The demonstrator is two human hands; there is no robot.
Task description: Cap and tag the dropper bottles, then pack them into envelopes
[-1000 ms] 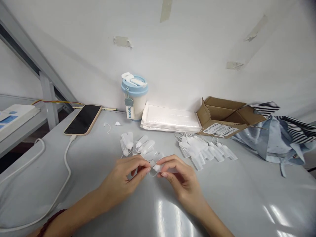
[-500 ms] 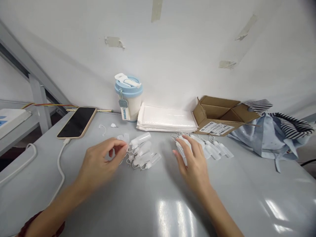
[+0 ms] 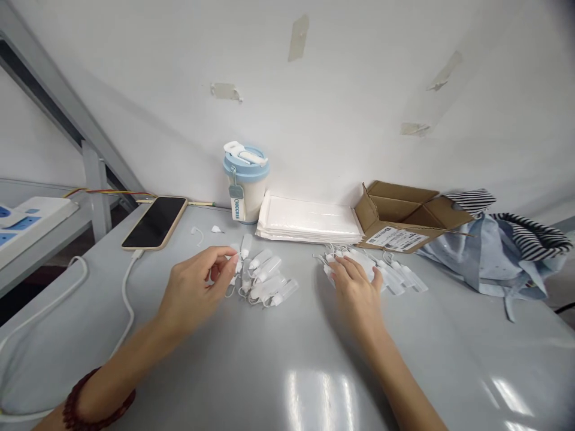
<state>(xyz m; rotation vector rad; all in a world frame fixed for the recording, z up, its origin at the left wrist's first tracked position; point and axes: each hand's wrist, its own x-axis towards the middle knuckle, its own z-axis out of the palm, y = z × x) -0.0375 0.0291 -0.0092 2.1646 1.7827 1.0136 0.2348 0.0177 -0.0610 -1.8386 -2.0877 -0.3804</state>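
Observation:
Two loose piles of small translucent plastic tubes with thin white loops lie on the grey table (image 3: 278, 359). My left hand (image 3: 195, 287) is curled at the edge of the nearer pile (image 3: 263, 278), its fingertips beside an upright tube; whether they pinch anything is hidden. My right hand (image 3: 354, 284) rests with spread fingers on the left end of the right pile (image 3: 386, 269), covering part of it. A beaded bracelet (image 3: 96, 401) circles my left wrist.
Along the back stand a blue-lidded tumbler (image 3: 246, 185), stacked white padded mailers (image 3: 305, 220) and an open cardboard box (image 3: 399, 215). A phone (image 3: 155, 222) on a white cable lies left, with a power strip (image 3: 27, 230) beyond the table edge. Blue and striped cloth (image 3: 503, 254) lies right.
My hands were together at the centre, holding a tube between them. They have moved apart, the left to the nearer pile and the right onto the right pile.

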